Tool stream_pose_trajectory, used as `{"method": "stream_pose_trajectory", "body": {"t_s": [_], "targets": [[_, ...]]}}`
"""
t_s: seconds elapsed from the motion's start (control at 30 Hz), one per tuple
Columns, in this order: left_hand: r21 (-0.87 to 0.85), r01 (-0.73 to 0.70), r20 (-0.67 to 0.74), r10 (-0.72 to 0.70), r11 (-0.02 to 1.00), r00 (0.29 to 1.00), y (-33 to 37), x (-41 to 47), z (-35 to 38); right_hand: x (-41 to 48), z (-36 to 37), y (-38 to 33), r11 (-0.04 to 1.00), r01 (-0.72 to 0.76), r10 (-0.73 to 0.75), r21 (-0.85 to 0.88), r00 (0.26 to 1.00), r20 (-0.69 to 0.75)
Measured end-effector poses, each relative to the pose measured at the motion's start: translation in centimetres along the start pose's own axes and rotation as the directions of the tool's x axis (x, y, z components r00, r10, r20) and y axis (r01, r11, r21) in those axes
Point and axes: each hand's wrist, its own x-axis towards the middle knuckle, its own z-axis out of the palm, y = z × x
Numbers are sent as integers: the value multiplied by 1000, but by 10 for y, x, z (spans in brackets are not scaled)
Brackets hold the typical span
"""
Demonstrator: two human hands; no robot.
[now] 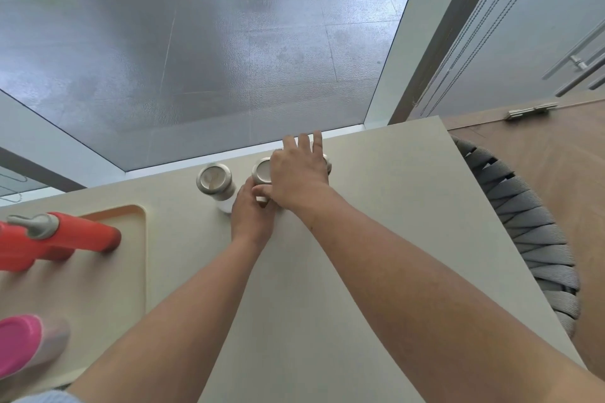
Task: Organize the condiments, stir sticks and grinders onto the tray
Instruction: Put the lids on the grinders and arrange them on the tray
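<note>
Three steel-lidded glass jars stand in a row at the table's far edge. The left jar (214, 178) stands free, with white contents. My left hand (252, 216) grips the body of the middle jar (262, 170) from the near side. My right hand (298, 173) lies over the right jar (327, 167), fingers straight and reaching past it, thumb by the middle jar; only a sliver of that jar's lid shows. The pale wooden tray (142, 239) lies at the left with red grinders (82, 235) standing on it.
A pink-lidded container (19, 343) stands at the tray's near left. A grey woven chair (530, 232) sits past the table's right edge. A window sill and frosted glass run just behind the jars.
</note>
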Motion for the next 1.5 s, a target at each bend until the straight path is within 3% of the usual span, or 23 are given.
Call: {"method": "stream_pose_trajectory", "body": {"t_s": [0.07, 0.17, 0.23, 0.33, 0.5, 0.67, 0.77, 0.9, 1.07, 1.23, 1.33, 1.5], "targets": [[-25, 31, 4, -31, 999, 1000, 0, -5, 3, -5, 0, 7, 998, -16, 16, 68, 1000, -6], [91, 169, -66, -163, 981, 984, -9, -19, 9, -10, 2, 28, 978, -52, 69, 204, 995, -78], [175, 152, -98, -136, 973, 986, -12, -32, 16, -12, 3, 46, 958, -87, 119, 273, 988, -102], [259, 41, 13, -45, 965, 999, -8, -47, 32, -16, 8, 69, 937, -85, 110, 339, 992, -57], [150, 54, 142, -76, 987, 987, 21, -38, 56, -20, 15, 91, 893, 0, -21, 450, 999, 42], [-40, 102, 197, -93, 994, 976, 36, -13, 66, -17, 16, 103, 877, 61, -100, 477, 993, 58], [-95, 103, 203, -82, 990, 976, 35, -4, 66, -17, 19, 106, 869, 48, -65, 493, 998, 16], [-53, 79, 173, -69, 996, 983, 30, -3, 69, -23, 25, 95, 870, 10, 49, 493, 993, -106], [-5, 95, 158, -93, 995, 983, 30, -2, 70, -15, 22, 85, 936, -46, 78, 349, 994, -79], [12, 83, 135, -84, 997, 987, 32, -6, 70, -20, 21, 90, 878, 28, 2, 477, 998, -64], [98, 84, 117, -96, 992, 989, 32, -6, 71, -23, 33, 82, 868, -29, 111, 496, 984, -137], [196, 111, 115, -135, 974, 984, 32, -1, 74, -20, 37, 67, 854, -134, 228, 503, 965, -130]]}}
